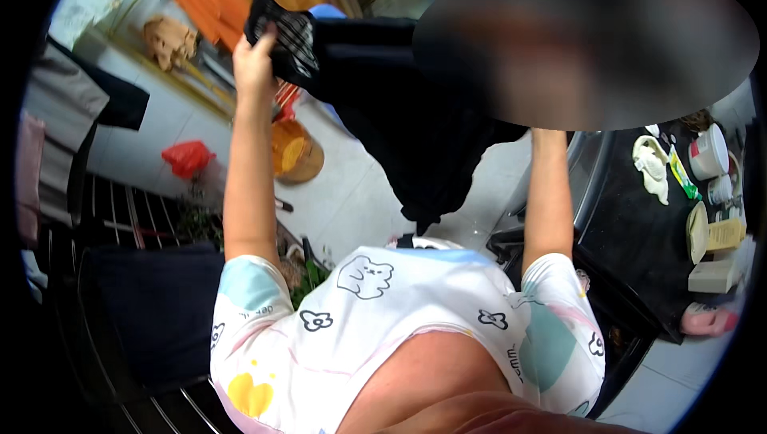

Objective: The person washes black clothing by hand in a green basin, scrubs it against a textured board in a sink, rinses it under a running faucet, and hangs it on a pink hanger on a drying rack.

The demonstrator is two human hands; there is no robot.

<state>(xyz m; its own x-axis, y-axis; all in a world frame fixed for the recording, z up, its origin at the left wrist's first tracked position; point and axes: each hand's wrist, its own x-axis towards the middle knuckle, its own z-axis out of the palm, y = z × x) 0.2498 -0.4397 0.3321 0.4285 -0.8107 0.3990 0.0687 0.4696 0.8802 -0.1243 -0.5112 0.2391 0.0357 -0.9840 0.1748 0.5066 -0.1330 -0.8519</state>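
Observation:
A black cloth garment [395, 92] is stretched out in front of me, its lower part hanging down to a bunched tip above the tiled floor. My left hand [256, 62] grips the garment's upper left end, where a patch of white patterned or sheer fabric shows, with the thumb over the cloth. My right forearm reaches up on the other side, but a blurred oval covers my right hand [542, 83], so its fingers and what they touch cannot be made out.
At right, a dark tabletop [623, 236] bears a white cloth, a tube and several containers. Left of the garment, a wooden-coloured bucket [298, 152] stands on the floor near a red plastic bag [187, 158]. Clothes [66, 128] hang far left, above a dark wire rack holding folded dark cloth [156, 314].

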